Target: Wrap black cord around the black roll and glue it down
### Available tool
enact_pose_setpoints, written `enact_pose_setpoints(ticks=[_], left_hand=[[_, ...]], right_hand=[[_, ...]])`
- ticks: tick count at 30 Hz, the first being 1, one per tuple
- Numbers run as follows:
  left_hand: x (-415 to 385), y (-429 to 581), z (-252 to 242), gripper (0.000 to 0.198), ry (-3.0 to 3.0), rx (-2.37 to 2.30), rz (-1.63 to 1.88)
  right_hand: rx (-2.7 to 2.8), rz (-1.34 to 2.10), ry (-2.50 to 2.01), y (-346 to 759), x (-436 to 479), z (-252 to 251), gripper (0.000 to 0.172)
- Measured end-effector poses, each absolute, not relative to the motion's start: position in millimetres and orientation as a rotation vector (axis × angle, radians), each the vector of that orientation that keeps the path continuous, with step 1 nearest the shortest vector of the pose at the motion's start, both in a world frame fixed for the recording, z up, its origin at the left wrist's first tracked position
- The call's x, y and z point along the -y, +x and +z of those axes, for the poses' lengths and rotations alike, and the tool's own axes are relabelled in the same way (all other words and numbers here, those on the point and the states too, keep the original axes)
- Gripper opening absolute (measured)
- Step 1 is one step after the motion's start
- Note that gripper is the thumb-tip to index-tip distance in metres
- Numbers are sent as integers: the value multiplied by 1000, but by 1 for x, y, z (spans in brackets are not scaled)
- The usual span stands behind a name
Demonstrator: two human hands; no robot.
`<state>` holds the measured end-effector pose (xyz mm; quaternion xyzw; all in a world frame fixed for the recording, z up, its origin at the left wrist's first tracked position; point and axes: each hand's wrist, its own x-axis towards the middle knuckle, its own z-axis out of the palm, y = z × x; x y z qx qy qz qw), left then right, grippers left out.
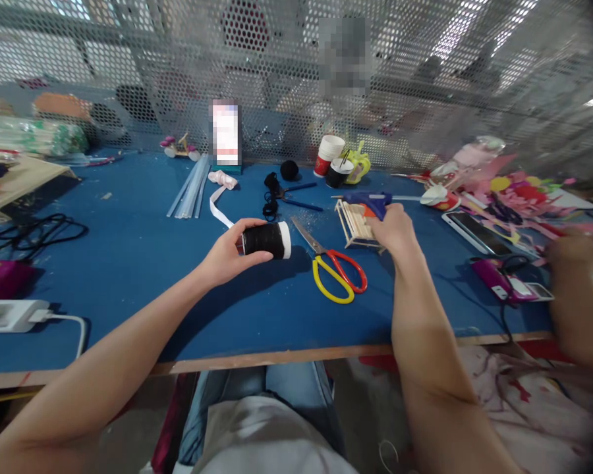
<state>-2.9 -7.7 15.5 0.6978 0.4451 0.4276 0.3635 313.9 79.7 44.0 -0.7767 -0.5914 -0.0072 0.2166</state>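
Note:
My left hand point(230, 253) is wrapped around a paper cup point(264, 241) covered in black, lying on its side with its white rim to the right. A white ribbon point(219, 209) trails from behind that hand toward a pinkish bundle point(223, 179). Over a small rack of wooden sticks point(356, 224), my right hand point(396, 227) grips a blue glue gun point(367, 197) with an orange trigger. Its nozzle points left, and a clear glue stick sticks out behind. Scissors point(321, 250) with one red and one yellow handle lie spread between my hands.
Loose glue sticks point(190, 187), blue-handled pliers point(296, 196) with black cord, a black ball point(289, 170) and cups point(329, 155) stand farther back. At right are a phone point(474, 232) and another person's hand point(573, 250). A perforated metal screen point(277, 85) borders the table.

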Motion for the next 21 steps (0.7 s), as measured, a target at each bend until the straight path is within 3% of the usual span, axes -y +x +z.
enact_pose_setpoints(ticks=[3, 6, 8, 14, 21], left_hand=[[7, -3, 16, 53, 1728, -1094, 1105], [7, -4, 16, 50, 1686, -1092, 1101], [6, -5, 15, 50, 1669, -1114, 1094], [3, -8, 16, 50, 1677, -1272, 999], [-1, -14, 13, 50, 1788, -1353, 894]], right_hand=[[1529, 187, -1877, 310, -69, 50, 42], [1634, 670, -1542, 294, -52, 56, 19], [1747, 832, -1394, 279, -38, 58, 24], [1868, 922, -1235, 242, -10, 58, 28], [2189, 511, -1321, 248, -5, 65, 28]])
